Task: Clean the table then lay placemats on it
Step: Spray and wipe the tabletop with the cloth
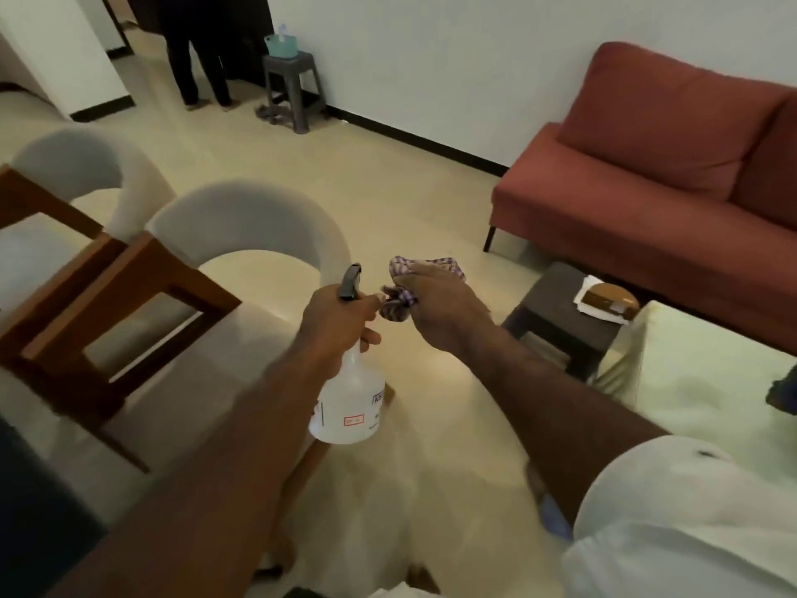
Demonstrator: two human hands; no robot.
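Spray bottle (350, 401), translucent white with a black trigger head and small printed labels, hangs just below centre, its neck gripped by the left hand (340, 315). The fingers are curled round the neck under the trigger and the thumb lies across the front; the bottle body tilts down toward 6 o'clock. Immediately toward 3 o'clock from it, the right hand (437, 306) grasps a bunched purple-and-white checked cloth (397, 305). The fingers close over the cloth from above, so folds of it show at the fingertips and beneath the palm. Cloth and bottle head sit just beside each other; whether they touch cannot be told. Both forearms reach in from 6 o'clock, and a white sleeve (690, 511) covers the right upper arm at 5 o'clock.

At 9 to 10 o'clock stand two chairs (241, 222) with curved white backs and brown wooden frames. A red sofa (638, 179) stands along the wall at 2 o'clock. In front of it, at 3 o'clock, a dark low stool (556, 308) carries papers and a rounded wooden item. A pale flat surface (707, 381) lies at 4 o'clock. At 12 o'clock a grey stool (290, 79) bears a teal basket (280, 46), beside a standing person (198, 66) in dark trousers.
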